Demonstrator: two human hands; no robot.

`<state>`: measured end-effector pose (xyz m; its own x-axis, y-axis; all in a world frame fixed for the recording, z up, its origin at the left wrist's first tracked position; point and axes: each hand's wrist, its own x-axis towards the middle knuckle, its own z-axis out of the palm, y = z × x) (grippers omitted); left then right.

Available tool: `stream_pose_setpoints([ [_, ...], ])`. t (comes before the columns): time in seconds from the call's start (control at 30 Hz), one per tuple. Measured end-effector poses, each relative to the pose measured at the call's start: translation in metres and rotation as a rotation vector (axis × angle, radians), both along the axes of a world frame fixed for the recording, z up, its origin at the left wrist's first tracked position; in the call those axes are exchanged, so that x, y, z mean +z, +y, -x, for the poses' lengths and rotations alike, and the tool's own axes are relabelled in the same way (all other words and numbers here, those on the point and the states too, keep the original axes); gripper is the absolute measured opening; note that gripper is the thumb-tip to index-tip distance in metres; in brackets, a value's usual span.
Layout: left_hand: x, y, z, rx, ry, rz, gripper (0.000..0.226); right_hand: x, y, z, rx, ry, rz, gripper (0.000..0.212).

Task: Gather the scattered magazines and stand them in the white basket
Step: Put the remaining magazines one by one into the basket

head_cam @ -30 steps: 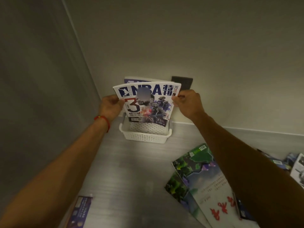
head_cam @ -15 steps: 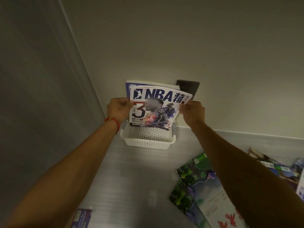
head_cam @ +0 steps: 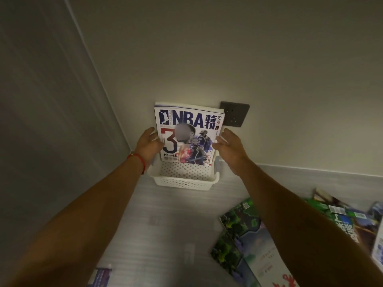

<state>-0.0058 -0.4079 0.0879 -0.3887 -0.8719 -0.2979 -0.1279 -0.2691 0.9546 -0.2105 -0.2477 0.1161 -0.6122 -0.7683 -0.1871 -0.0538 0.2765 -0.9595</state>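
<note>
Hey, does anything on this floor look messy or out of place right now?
Yes. Several magazines still lie scattered and overlapping at the right, and another lies flat at the bottom edge. The NBA magazine stands in the white basket, leaning back against the wall, both hands open beside it.

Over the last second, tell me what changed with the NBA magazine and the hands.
The NBA magazine went down into the white basket and stands against the wall. Both the left hand and right hand let go, fingers open. The basket stayed put.
</note>
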Motion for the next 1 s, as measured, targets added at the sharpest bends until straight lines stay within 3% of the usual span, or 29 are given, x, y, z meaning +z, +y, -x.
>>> stream_pose_setpoints([
  [0.1,0.001,0.002,0.002,-0.137,-0.072,0.045,0.066,0.004,0.016,0.002,0.045,0.074,-0.029,0.036],
  [0.2,0.001,0.012,0.007,0.022,-0.131,0.006,0.069,-0.007,0.054,0.008,0.110,0.295,-0.155,0.038],
  [0.33,0.001,0.083,0.020,0.121,-0.379,0.417,0.041,-0.045,0.145,0.016,0.117,0.401,-0.259,0.027],
  [0.43,-0.014,0.166,0.042,-0.072,-0.388,0.537,0.042,-0.077,0.228,0.030,0.037,0.439,-0.384,0.026],
  [0.6,-0.054,0.296,0.087,-0.565,-0.335,0.657,0.043,-0.100,0.358,0.070,-0.106,0.552,-0.586,0.020],
  [0.7,-0.069,0.346,0.114,-0.760,-0.353,0.620,0.047,-0.099,0.418,0.095,-0.272,0.544,-0.666,0.021],
  [0.83,-0.094,0.407,0.149,-1.024,-0.541,0.661,0.061,-0.107,0.472,0.114,-0.272,0.368,-1.013,0.055],
  [1.0,-0.112,0.447,0.167,-1.110,-0.761,0.714,0.059,-0.119,0.475,0.117,-0.356,0.248,-0.952,0.070],
])
